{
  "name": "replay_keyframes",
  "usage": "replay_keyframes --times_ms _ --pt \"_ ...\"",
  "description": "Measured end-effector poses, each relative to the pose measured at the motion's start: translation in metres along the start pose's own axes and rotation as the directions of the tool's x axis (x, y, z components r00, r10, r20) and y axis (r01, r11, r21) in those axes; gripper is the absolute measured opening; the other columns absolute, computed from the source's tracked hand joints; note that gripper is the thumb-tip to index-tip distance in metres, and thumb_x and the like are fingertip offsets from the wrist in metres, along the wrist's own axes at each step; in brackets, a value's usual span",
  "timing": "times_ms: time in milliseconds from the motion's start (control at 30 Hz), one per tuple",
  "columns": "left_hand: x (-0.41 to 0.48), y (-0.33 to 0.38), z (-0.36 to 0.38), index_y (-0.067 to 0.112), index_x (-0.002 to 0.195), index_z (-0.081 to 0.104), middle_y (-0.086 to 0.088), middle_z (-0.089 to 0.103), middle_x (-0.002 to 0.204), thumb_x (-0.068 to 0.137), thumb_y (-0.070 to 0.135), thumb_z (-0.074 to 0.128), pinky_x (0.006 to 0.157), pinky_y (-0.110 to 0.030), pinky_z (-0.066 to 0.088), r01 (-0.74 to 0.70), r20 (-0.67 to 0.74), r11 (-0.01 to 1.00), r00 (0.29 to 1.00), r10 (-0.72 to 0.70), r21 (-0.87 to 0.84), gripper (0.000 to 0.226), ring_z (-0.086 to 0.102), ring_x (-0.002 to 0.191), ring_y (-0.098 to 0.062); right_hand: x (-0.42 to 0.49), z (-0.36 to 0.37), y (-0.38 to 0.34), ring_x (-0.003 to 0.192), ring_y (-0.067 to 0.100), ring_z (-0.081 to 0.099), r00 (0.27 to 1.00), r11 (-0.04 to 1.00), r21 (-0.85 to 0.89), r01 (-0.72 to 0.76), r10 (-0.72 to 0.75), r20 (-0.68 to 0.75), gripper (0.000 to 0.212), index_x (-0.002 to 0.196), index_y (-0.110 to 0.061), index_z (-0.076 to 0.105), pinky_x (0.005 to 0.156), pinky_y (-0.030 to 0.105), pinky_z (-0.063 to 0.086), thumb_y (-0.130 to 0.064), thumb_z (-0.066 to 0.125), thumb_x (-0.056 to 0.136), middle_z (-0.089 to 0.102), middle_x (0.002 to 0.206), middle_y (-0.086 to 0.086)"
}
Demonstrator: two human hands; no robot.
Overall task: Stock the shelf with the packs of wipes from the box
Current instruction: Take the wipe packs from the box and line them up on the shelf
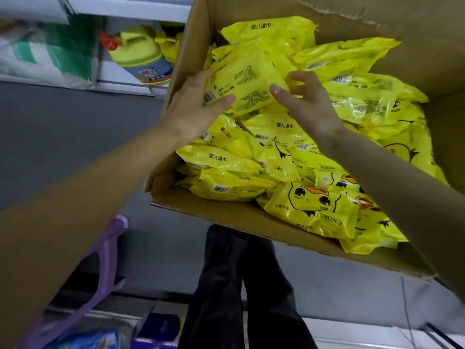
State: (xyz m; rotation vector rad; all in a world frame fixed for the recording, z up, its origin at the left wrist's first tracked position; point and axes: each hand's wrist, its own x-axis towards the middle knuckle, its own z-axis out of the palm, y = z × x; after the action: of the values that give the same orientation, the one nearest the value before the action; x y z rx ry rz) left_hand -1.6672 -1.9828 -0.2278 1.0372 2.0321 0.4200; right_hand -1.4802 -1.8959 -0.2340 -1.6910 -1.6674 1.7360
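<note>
Open corrugated cardboard box, heaped with glossy, crinkled yellow packs. One flat rectangular pack lifted over the heap, printed back up. Left hand grips its left end; right hand pinches its right end. Shelf far left.

Left grip and right grip reach forward side by side, both curled onto one pack.

Dim, flat indoor light. Glare streaks mark the glossy packs in the box. Left of the box, the bottle is motion-blurred; frame edges stretch.
</note>
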Motion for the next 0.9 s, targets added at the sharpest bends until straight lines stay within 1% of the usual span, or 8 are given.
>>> replay_keyframes --times_ms 100,200,267,333,467,667,767,900 --pt "0.004 0.003 0.005 0.019 0.144 0.041 -0.004 0.044 0.14 0.092 0.042 0.06 0.098 -0.017 0.031 -0.003 -0.077 1.0 0.997 0.002 -0.017 0.059 0.044 0.131 -0.015 -0.001 0.005 0.005 0.109 0.018 0.058 1.0 0.996 0.086 -0.014 0.014 0.006 0.039 0.122 -0.024 0.045 0.087 0.031 0.051 -0.039 0.062 0.09 0.056 0.114 0.002" --pt "0.0 0.004 0.008 0.017 0.146 0.04 -0.007 0.045 0.134 0.093 0.037 0.061 0.091 -0.009 0.028 -0.02 -0.07 1.0 0.997 0.019 -0.015 0.06 0.047 0.125 -0.012 -0.005 0.009 0.005 0.097 0.016 0.064 0.997 0.98 0.187 -0.064 0.056 0.046 0.032 0.118 -0.024 0.044 0.082 0.029 0.055 -0.035 0.06 0.092 0.056 0.119 0.004" --pt "-0.003 0.004 0.009 0.019 0.148 0.038 -0.008 0.042 0.13 0.093 0.038 0.06 0.096 -0.012 0.028 -0.036 -0.05 0.999 0.998 0.036 0.001 0.063 0.047 0.123 -0.014 -0.007 0.011 0.005 0.09 0.017 0.066 0.995 0.953 0.289 -0.092 0.077 0.063 0.033 0.12 -0.022 0.047 0.079 0.027 0.057 -0.033 0.061 0.092 0.054 0.125 0.009" --pt "-0.004 0.005 0.009 0.022 0.148 0.037 -0.009 0.04 0.129 0.093 0.04 0.059 0.101 -0.016 0.027 -0.033 -0.049 0.999 0.998 0.033 -0.004 0.062 0.046 0.121 -0.015 -0.008 0.014 0.004 0.091 0.022 0.068 0.996 0.919 0.385 -0.089 0.083 0.032 0.029 0.116 -0.016 0.053 0.08 0.025 0.056 -0.028 0.063 0.091 0.059 0.114 0.007" --pt "-0.006 0.012 0.011 0.024 0.147 0.04 -0.007 0.036 0.133 0.097 0.043 0.051 0.1 -0.012 0.023 0.007 -0.074 0.996 0.997 -0.014 -0.092 0.055 0.042 0.121 -0.012 -0.014 0.016 -0.001 0.096 0.029 0.07 0.994 0.851 0.519 -0.082 0.11 -0.024 0.014 0.086 -0.008 0.059 0.085 0.028 0.056 -0.021 0.065 0.091 0.062 0.09 -0.009" --pt "-0.032 0.031 0.024 0.027 0.146 0.04 0.004 0.034 0.148 0.1 0.045 0.041 0.097 -0.011 0.024 0.038 -0.09 0.939 0.993 -0.073 -0.343 0.049 0.037 0.125 -0.001 -0.043 0.002 0.004 0.077 0.017 0.069 0.996 0.836 0.549 -0.008 0.059 -0.074 0.024 0.071 -0.007 0.058 0.088 0.031 0.056 -0.018 0.063 0.091 0.057 0.06 -0.01" --pt "-0.063 0.038 0.045 0.031 0.149 0.032 0.007 0.029 0.154 0.099 0.048 0.04 0.108 -0.018 0.023 0.046 -0.054 0.885 0.995 -0.08 -0.463 0.054 0.028 0.139 -0.004 -0.062 -0.011 0.016 0.082 0.016 0.068 0.991 0.852 0.522 -0.016 0.084 -0.107 0.025 0.071 -0.007 0.062 0.085 0.027 0.055 -0.021 0.062 0.092 0.063 0.081 0.003" --pt "-0.11 0.042 0.08 0.037 0.151 0.023 0.016 0.023 0.156 0.087 0.063 0.04 0.115 -0.024 0.023 0.117 0.025 0.813 0.992 -0.125 -0.571 0.071 0.024 0.142 -0.001 -0.08 -0.02 0.034 0.09 0.002 0.067 0.973 0.885 0.456 -0.091 0.176 -0.149 0.026 0.074 -0.005 0.069 0.08 0.021 0.054 -0.024 0.063 0.091 0.07 0.082 -0.004"
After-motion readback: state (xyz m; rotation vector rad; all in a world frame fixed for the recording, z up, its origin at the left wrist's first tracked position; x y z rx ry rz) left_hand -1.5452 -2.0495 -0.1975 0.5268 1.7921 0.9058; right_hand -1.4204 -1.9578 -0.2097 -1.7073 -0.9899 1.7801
